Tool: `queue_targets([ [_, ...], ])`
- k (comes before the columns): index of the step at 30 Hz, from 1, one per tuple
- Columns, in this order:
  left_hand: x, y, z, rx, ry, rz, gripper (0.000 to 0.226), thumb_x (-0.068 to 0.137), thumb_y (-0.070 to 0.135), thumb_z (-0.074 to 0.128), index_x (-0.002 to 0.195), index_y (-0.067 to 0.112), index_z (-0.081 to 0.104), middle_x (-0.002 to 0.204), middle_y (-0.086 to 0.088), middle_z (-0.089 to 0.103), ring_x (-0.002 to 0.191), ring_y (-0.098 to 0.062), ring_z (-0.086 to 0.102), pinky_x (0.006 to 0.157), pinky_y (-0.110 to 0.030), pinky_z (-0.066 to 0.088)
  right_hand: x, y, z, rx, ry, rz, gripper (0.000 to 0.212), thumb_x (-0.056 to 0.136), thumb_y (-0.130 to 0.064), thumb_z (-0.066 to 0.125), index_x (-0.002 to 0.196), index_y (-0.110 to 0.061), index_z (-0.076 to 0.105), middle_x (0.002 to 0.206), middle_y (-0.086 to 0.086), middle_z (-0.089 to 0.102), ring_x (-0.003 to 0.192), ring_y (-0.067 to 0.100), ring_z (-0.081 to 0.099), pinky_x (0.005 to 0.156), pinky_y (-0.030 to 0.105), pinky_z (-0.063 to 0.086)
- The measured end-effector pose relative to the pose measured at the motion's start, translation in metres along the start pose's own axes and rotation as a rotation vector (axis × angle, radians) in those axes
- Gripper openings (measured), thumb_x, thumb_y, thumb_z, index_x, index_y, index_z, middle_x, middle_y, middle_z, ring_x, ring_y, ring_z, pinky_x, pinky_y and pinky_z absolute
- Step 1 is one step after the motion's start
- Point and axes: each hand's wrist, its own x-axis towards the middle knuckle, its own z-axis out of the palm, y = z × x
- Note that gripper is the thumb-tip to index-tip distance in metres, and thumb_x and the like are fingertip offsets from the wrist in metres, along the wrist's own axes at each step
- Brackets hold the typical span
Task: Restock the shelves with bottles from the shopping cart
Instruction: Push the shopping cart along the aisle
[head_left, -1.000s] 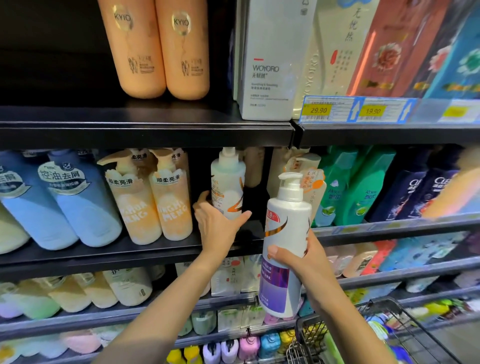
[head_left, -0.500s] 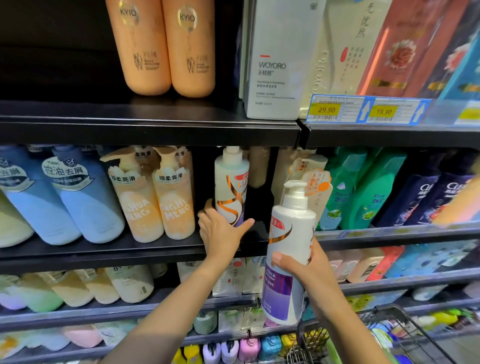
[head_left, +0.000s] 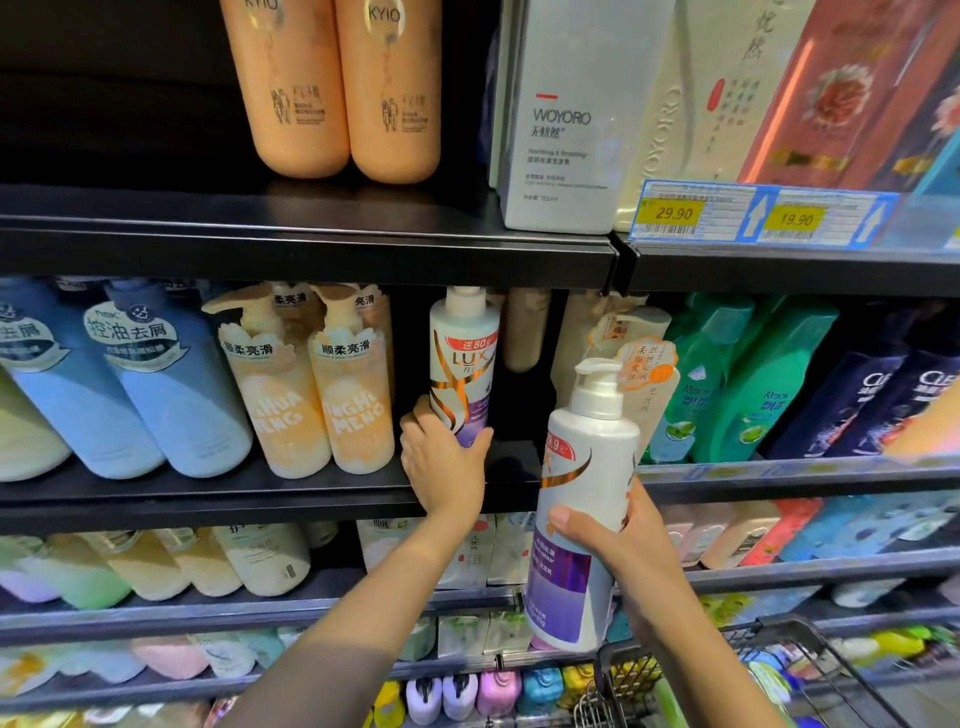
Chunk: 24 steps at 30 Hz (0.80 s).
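We reach our left hand (head_left: 441, 467) up and forward to the black metal middle shelf (head_left: 208, 493), arm stretched from the lower centre of the view. Its fingers and thumb wrap round the base of a white pump bottle with a gold swirl and purple lower label (head_left: 464, 364), which stands upright on that shelf in the dark gap just right of two peach-orange pump bottles (head_left: 311, 395). Our fingertips go behind the bottle and are hidden there.

Our right hand (head_left: 618, 545) holds a second white pump bottle with a purple label (head_left: 587, 499) in the air in front of the shelf edge, tilted slightly, pump at the top. The thumb lies across its front and the fingers curl round the far side, mostly out of sight.

The black wire shopping cart (head_left: 779, 644) shows only its upper rim at the lower right; its contents are blurred and we cannot make them out. The held bottle covers part of the stock behind it. Blue bottles (head_left: 130, 389) at the left are cut by the frame edge, and green bottles (head_left: 753, 379) stand to the right.
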Motion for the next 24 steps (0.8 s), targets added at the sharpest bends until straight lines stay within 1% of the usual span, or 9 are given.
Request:
queue_targets([
  [3, 0.005, 0.001, 0.003, -0.072, 0.002, -0.045, 0.071, 0.075, 0.035, 0.078, 0.130, 0.004, 0.046, 0.115, -0.014, 0.054, 0.107, -0.031, 0.053, 0.093, -0.042, 0.045, 0.000, 0.000, -0.001, -0.005, -0.014, 0.008, 0.075, 0.044, -0.042, 0.081, 0.113, -0.023, 0.057, 0.102, 0.003, 0.074, 0.092, 0.021, 0.071, 0.076, 0.035, 0.058],
  [5, 0.011, 0.004, 0.004, -0.142, 0.013, -0.082, 0.062, 0.075, 0.028, 0.078, 0.124, 0.003, 0.049, 0.114, -0.016, 0.057, 0.105, -0.034, 0.056, 0.089, -0.044, 0.048, 0.000, -0.001, -0.002, -0.013, -0.010, 0.006, 0.077, 0.043, -0.042, 0.081, 0.114, -0.022, 0.057, 0.102, 0.003, 0.073, 0.093, 0.022, 0.071, 0.079, 0.038, 0.058],
  [7, 0.018, 0.007, 0.006, -0.189, 0.020, -0.114, 0.053, 0.076, 0.024, 0.078, 0.118, 0.002, 0.053, 0.113, -0.017, 0.059, 0.103, -0.036, 0.059, 0.085, -0.044, 0.051, -0.001, -0.003, -0.004, -0.017, -0.004, 0.004, 0.079, 0.042, -0.042, 0.080, 0.115, -0.020, 0.057, 0.101, 0.004, 0.073, 0.093, 0.023, 0.071, 0.079, 0.037, 0.058],
  [11, 0.032, 0.007, 0.012, -0.189, 0.025, -0.136, 0.059, 0.076, 0.026, 0.078, 0.124, 0.004, 0.051, 0.120, -0.015, 0.061, 0.109, -0.034, 0.059, 0.090, -0.042, 0.049, -0.002, -0.004, -0.007, -0.023, -0.017, 0.002, 0.081, 0.042, -0.041, 0.080, 0.117, -0.020, 0.057, 0.103, 0.004, 0.073, 0.094, 0.023, 0.070, 0.076, 0.034, 0.058],
  [14, 0.039, 0.009, 0.017, -0.137, 0.031, -0.152, 0.064, 0.076, 0.026, 0.077, 0.129, 0.004, 0.048, 0.125, -0.015, 0.060, 0.115, -0.033, 0.057, 0.094, -0.041, 0.045, -0.003, -0.004, -0.007, -0.029, -0.025, -0.005, 0.083, 0.043, -0.040, 0.081, 0.119, -0.018, 0.057, 0.105, 0.006, 0.073, 0.097, 0.025, 0.069, 0.083, 0.040, 0.057],
  [18, 0.046, 0.013, 0.016, -0.118, -0.071, -0.190, 0.070, 0.079, 0.027, 0.075, 0.137, 0.006, 0.041, 0.136, -0.013, 0.052, 0.124, -0.031, 0.050, 0.103, -0.041, 0.040, -0.005, -0.002, -0.007, -0.038, -0.035, -0.005, 0.083, 0.043, -0.040, 0.081, 0.119, -0.018, 0.056, 0.105, 0.005, 0.073, 0.096, 0.024, 0.070, 0.080, 0.035, 0.058],
  [20, 0.036, 0.014, 0.008, -0.115, -0.132, -0.162, 0.078, 0.078, 0.025, 0.076, 0.141, 0.002, 0.035, 0.141, -0.016, 0.044, 0.129, -0.032, 0.044, 0.106, -0.040, 0.039, -0.005, -0.001, -0.006, -0.039, -0.041, -0.003, 0.083, 0.043, -0.040, 0.081, 0.119, -0.018, 0.057, 0.105, 0.006, 0.073, 0.096, 0.024, 0.070, 0.081, 0.037, 0.058],
  [22, 0.013, 0.009, -0.006, -0.066, -0.216, -0.086, 0.075, 0.081, 0.026, 0.073, 0.139, 0.000, 0.034, 0.142, -0.017, 0.037, 0.130, -0.033, 0.039, 0.107, -0.039, 0.037, -0.004, -0.001, -0.005, -0.046, -0.053, -0.003, 0.083, 0.043, -0.042, 0.081, 0.119, -0.020, 0.057, 0.105, 0.005, 0.073, 0.097, 0.024, 0.070, 0.083, 0.040, 0.058],
  [24, -0.012, -0.005, -0.028, -0.024, -0.350, 0.049, 0.062, 0.086, 0.029, 0.068, 0.137, 0.007, 0.041, 0.142, -0.011, 0.040, 0.131, -0.028, 0.038, 0.108, -0.039, 0.035, -0.001, -0.003, -0.002, -0.043, -0.077, -0.014, 0.079, 0.045, -0.043, 0.081, 0.118, -0.023, 0.057, 0.105, 0.001, 0.073, 0.096, 0.021, 0.070, 0.078, 0.035, 0.058],
])
